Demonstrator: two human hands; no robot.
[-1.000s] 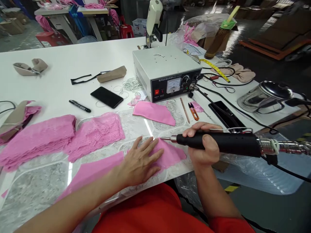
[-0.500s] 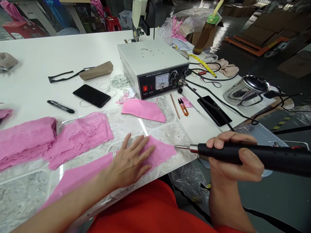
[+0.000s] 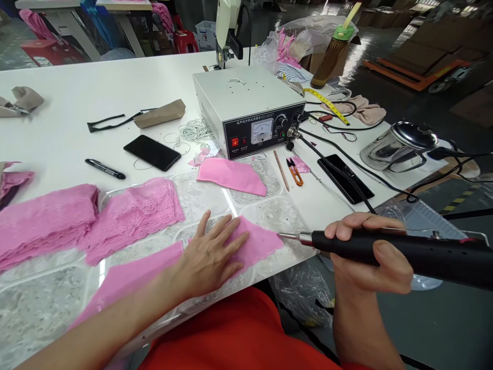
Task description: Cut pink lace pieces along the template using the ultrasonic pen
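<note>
Flat on a pink fabric piece point(image 3: 259, 240) lies my left hand point(image 3: 213, 252), its fingers spread. My right hand point(image 3: 367, 252) is wrapped round a black handheld ultrasonic welder point(image 3: 419, 252), whose metal tip meets the right corner of that fabric. Under my left forearm another pink piece point(image 3: 134, 272) stretches along the marble-patterned mat point(image 3: 42, 298). Behind my left hand rests a stack of smooth pink pieces point(image 3: 231, 176). Two folded heaps of pink lace, a left heap point(image 3: 46, 221) and a right heap point(image 3: 140, 210), lie further left.
The welder's control box point(image 3: 250, 97) stands at the back, its cable point(image 3: 339, 174) crossing a black phone point(image 3: 346, 180). Orange thread snips point(image 3: 295, 172) and a brown pencil-like stick point(image 3: 281, 170) lie before it. A glass jug point(image 3: 398, 146) is near the table's right edge.
The view has shifted slightly, so the table's things sit a little further right. Both hands keep their places: the left on the fabric, the right holding the welder tip at its corner.
</note>
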